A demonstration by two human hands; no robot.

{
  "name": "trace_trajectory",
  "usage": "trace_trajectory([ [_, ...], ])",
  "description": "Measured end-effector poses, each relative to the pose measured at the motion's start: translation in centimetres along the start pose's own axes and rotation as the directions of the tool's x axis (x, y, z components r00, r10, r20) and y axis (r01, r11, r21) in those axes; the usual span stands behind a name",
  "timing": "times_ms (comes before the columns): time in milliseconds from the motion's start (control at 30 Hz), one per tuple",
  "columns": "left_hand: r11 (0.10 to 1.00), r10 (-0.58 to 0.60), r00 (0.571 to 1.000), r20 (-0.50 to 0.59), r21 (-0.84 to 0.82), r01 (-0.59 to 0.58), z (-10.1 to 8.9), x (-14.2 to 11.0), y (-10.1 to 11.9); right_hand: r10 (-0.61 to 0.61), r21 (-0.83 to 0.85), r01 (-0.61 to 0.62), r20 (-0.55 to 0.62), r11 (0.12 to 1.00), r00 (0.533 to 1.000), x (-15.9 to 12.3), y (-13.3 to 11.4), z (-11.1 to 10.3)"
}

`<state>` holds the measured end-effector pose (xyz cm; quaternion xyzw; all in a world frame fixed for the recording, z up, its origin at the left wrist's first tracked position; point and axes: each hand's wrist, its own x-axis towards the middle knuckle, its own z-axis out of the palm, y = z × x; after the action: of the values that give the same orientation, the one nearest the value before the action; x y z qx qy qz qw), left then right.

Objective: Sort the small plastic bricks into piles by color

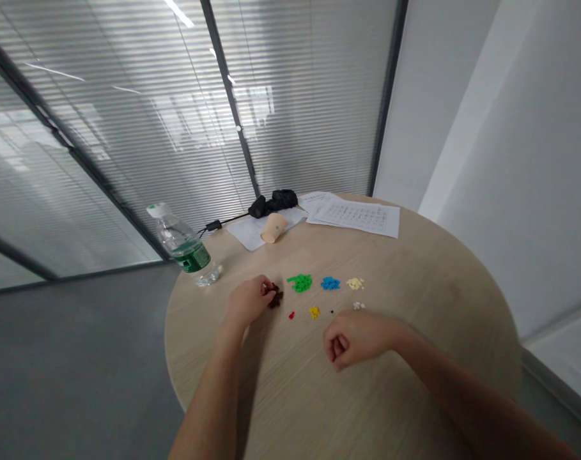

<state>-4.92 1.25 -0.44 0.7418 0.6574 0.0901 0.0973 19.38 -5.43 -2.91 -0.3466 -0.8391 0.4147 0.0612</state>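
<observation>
Small pieces lie on a round, pale wooden counter, already parted by colour. Green pieces, blue pieces and cream pieces form a far row; red pieces, yellow pieces, a black speck and white pieces form a nearer one. At the left end, brown pieces sit partly under the left hand, whose curled fingers touch them; whether it grips any, I cannot tell. The brown group looks the least settled. The right hand is loosely clenched just below the white pieces; its inside is hidden. Beyond are a tipped cup, papers and an upright bottle.
</observation>
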Motion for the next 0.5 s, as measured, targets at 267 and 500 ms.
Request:
trace_trajectory([
  [267,0.74,0.384,0.919,0.091,-0.625,-0.248,0.7,-1.1,3.5,-0.105,-0.095,0.057,-0.651,0.994,0.752,0.6,0.1,-1.1],
  [500,0.605,0.567,0.815,0.123,-0.734,-0.31,2.3,-2.0,6.0,-0.373,-0.355,0.16,-0.687,0.921,0.624,0.7,0.5,-1.1],
])
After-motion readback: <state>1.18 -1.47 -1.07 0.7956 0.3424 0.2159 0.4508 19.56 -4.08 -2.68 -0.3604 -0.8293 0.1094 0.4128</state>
